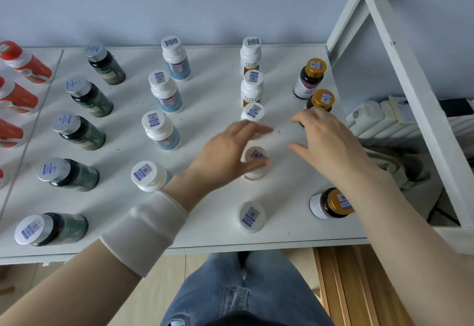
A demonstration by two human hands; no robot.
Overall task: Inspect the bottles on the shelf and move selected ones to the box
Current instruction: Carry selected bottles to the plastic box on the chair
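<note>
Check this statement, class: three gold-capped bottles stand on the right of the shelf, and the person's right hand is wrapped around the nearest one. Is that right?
One error. In the head view the right hand is open over the middle gold-capped bottle, not wrapped around the nearest one, which stands untouched beside the forearm. The three bottles on the right of the shelf are correct.

The person's left hand (225,151) comes out of a bare forearm ringed by a wide, soft white wristband (146,230) with a rolled upper edge. The right hand (325,136) and its forearm are bare, without band or sleeve. Below are faded blue jeans (241,289), seamed and creased.
</note>
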